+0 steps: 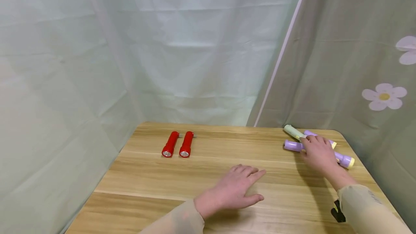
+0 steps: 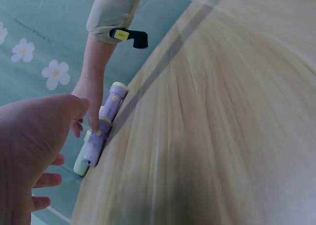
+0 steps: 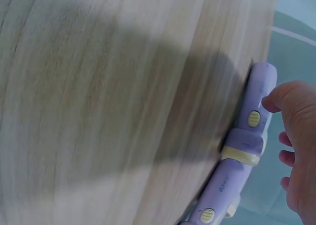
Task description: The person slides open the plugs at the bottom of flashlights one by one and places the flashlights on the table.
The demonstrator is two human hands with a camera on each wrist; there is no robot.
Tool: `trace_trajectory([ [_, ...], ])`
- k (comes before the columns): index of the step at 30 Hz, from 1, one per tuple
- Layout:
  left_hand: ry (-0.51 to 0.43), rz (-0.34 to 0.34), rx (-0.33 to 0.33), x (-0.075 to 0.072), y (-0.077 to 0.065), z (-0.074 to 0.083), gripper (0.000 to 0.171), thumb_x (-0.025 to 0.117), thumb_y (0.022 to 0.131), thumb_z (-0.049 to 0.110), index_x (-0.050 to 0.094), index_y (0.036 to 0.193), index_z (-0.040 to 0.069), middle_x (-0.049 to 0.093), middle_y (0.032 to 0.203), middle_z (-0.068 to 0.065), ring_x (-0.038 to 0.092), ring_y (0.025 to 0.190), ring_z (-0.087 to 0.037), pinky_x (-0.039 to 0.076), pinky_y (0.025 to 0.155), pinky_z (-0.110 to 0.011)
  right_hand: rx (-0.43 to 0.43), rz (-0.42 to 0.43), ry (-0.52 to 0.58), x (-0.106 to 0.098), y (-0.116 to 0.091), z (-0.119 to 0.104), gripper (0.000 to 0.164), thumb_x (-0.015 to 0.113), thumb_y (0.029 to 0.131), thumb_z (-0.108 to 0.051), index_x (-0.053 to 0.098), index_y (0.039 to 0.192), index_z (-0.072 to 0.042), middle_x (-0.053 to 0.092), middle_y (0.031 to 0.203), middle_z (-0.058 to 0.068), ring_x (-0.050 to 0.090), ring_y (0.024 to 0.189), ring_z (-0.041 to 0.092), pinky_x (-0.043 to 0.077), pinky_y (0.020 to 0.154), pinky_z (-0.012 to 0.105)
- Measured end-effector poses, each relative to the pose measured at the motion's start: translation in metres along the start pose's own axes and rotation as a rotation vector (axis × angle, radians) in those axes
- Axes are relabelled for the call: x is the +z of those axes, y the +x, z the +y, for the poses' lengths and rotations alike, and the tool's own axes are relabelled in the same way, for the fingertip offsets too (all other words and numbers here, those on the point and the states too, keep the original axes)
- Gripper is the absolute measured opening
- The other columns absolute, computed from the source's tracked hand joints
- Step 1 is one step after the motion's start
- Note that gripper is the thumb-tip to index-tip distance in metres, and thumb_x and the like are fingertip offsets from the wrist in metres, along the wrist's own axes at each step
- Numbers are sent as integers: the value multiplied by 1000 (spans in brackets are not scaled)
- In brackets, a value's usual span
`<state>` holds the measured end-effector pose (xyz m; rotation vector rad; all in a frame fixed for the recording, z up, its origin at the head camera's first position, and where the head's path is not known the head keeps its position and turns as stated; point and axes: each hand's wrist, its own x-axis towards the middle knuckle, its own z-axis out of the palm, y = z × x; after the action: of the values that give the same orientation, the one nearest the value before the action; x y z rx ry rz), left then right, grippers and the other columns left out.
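- We see the right hand [image 1: 320,154] loosely open, thumb at the edge of one purple flashlight [image 3: 256,94]; whether it touches, we cannot tell.
- Around that hand we count three purple: that one at ten o'clock, a second purple flashlight [image 1: 344,160] near three, a third purple flashlight [image 1: 310,133] near twelve.
- We count one pale green flashlight [image 1: 292,131], near ten-thirty.
- Our left hand [image 1: 235,190] spreads over the table [image 1: 227,147], holding nothing; two red flashlights [image 1: 187,142] lie apart at ten o'clock.
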<state>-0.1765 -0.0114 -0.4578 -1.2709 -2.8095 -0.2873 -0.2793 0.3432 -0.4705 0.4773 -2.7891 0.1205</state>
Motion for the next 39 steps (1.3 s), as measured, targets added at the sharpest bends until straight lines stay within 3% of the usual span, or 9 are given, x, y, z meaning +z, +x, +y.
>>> trace_trajectory([
  [6, -13, 27, 18, 14, 2, 8, 70, 45, 101, 64, 36, 160, 26, 50, 149, 3, 47, 138, -18, 35, 115, -43, -6, 7, -12, 11, -1, 2, 48, 74, 82, -14, 63, 124, 5, 60, 116, 25, 50, 114, 51, 34, 97, 71],
  [14, -21, -37, 10, 24, 0, 10, 70, 46, 102, 62, 32, 161, 27, 48, 152, 4, 43, 140, -17, 32, 117, -43, 7, 0, -26, 15, -1, 1, 45, 76, 82, -13, 64, 122, 3, 61, 115, 26, 52, 112, 52, 37, 92, 70],
  [25, 75, -55, 62, 33, 4, 21, 69, 44, 102, 63, 35, 160, 26, 50, 149, 4, 45, 138, -16, 33, 116, -39, 36, -28, -7, 17, -2, 0, 34, 64, 86, -3, 66, 119, 3, 61, 111, 25, 57, 105, 51, 40, 87, 68],
  [32, 77, -68, 59, 37, 6, 23, 70, 43, 101, 64, 33, 161, 28, 48, 151, 5, 44, 139, -16, 32, 116, -39, -11, 11, 5, 14, -10, -1, 31, 78, 78, -8, 69, 107, -1, 63, 102, 20, 58, 95, 46, 41, 75, 63],
  [39, 70, -76, 68, 40, 5, 21, 69, 44, 102, 63, 34, 160, 28, 48, 151, 5, 45, 138, -15, 33, 116, -40, -15, -18, 24, 8, -18, -9, 33, 80, 76, -12, 69, 105, -2, 63, 98, 13, 60, 93, 41, 42, 76, 61],
])
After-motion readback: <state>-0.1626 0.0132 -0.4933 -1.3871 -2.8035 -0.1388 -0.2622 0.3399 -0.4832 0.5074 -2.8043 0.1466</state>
